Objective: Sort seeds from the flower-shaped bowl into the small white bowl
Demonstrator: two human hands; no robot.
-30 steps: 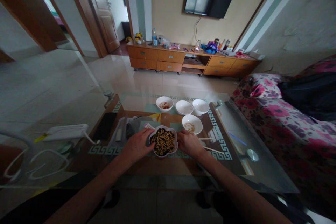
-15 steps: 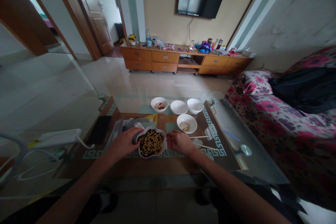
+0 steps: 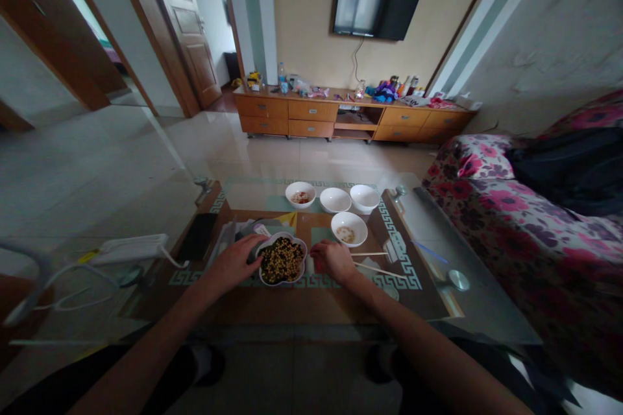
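A flower-shaped white bowl of mixed beans [image 3: 282, 260] stands on the glass coffee table [image 3: 438, 259] in front of me. My left hand [image 3: 234, 262] grips its left rim, fingers curled round the edge. My right hand [image 3: 331, 260] rests on the table just right of the bowl, fingers curled together, with a narrow gap to the rim; what is in them, if anything, I cannot see. A pair of chopsticks [image 3: 372, 264] lies right of that hand. A white bowl with a few pieces in it [image 3: 349, 228] sits just beyond.
Three more white bowls [image 3: 335, 200] line the table's far side, the left one [image 3: 300, 195] holding some reddish bits. A dark phone [image 3: 197, 245] and papers lie at left. A floral sofa [image 3: 491, 201] runs along the right. A wooden cabinet [image 3: 350, 120] stands under a wall TV.
My right hand has come off the bean bowl's right rim, leaving a small gap. The left hand has kept its hold and the bowl has shifted slightly left.
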